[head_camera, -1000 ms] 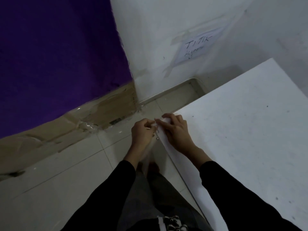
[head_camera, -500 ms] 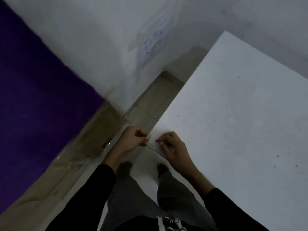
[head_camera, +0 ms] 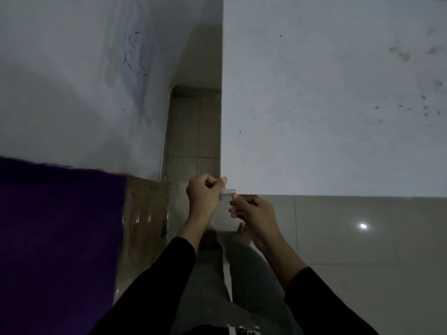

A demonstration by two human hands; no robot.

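A small clear piece [head_camera: 227, 191], like a corner guard or tape, sits at the near left corner of a large white table [head_camera: 326, 105]. My left hand [head_camera: 204, 195] pinches it between thumb and curled fingers from the left. From below, my right hand [head_camera: 251, 212] meets the same piece with curled fingertips at the table's front edge. Both arms wear black sleeves. What exactly the clear piece is cannot be made out in the dim light.
A white wall [head_camera: 72, 93] with a taped paper note [head_camera: 135, 52] stands on the left. Below it hang a purple cloth [head_camera: 55, 238] and taped brown cardboard [head_camera: 145, 213]. Glossy beige floor tiles [head_camera: 362, 238] lie under the table; my grey-trousered legs [head_camera: 242, 286] are below.
The view has swung round, so the table's corner now points toward me. Both hands stayed at that corner; my right hand slid off the tabletop to the front edge.
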